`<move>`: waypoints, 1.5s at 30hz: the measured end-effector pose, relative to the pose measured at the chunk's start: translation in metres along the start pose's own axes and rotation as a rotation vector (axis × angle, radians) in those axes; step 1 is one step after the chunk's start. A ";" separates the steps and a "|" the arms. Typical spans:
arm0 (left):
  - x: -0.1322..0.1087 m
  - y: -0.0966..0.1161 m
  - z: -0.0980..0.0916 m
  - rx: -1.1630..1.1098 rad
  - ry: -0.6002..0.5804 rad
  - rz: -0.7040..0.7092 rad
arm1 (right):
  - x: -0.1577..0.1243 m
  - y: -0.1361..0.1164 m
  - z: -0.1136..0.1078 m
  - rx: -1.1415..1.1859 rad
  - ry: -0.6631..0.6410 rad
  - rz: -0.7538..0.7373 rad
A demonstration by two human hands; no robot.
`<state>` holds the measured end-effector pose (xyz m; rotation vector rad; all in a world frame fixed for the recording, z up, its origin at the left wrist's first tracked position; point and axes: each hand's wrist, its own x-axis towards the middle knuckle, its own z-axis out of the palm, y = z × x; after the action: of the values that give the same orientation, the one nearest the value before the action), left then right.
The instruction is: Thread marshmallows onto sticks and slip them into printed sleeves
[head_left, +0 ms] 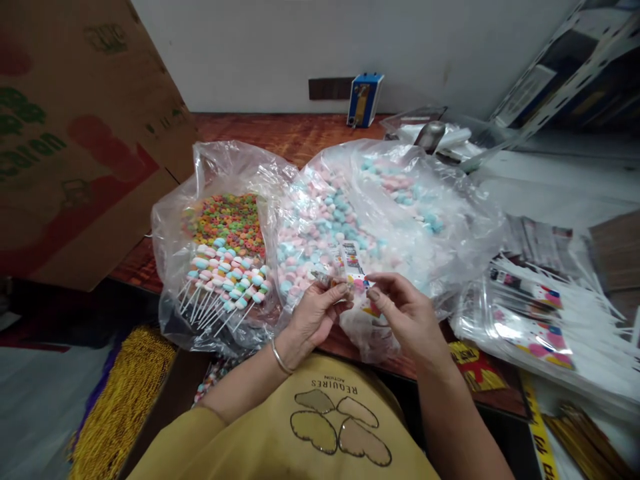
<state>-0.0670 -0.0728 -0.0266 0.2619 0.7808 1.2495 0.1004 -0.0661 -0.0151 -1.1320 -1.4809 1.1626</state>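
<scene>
My left hand [316, 312] and my right hand [404, 313] meet in front of me, both pinching a small clear printed wrapper [353, 267] with candy in it. Just beyond them lies a big clear plastic bag of pink and blue marshmallow candy [350, 213]. To the left, another clear bag [220, 247] holds colourful candy rings and several marshmallow lollipops on white sticks. A metal bangle sits on my left wrist.
A stack of printed clear wrappers [530, 313] lies at the right on the wooden table [280, 133]. A cardboard box [80, 133] stands at the left. A blue device [365, 99] stands by the wall. Gold twist ties [120, 400] hang low at the left.
</scene>
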 end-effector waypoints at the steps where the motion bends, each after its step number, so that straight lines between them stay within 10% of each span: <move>1: 0.000 -0.001 0.001 -0.003 0.029 0.036 | -0.001 0.004 0.005 0.108 0.027 0.054; 8: -0.006 -0.005 0.000 0.112 -0.057 0.121 | -0.011 0.020 0.032 0.364 0.228 0.150; 27: 0.004 -0.014 -0.009 0.239 0.190 0.199 | -0.020 0.009 0.035 0.055 0.171 0.111; 45: 0.007 0.001 -0.017 0.121 0.132 0.294 | -0.021 0.020 0.033 0.036 0.234 0.045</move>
<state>-0.0781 -0.0696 -0.0410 0.4066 0.9574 1.5090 0.0737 -0.0890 -0.0416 -1.2377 -1.2569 1.0437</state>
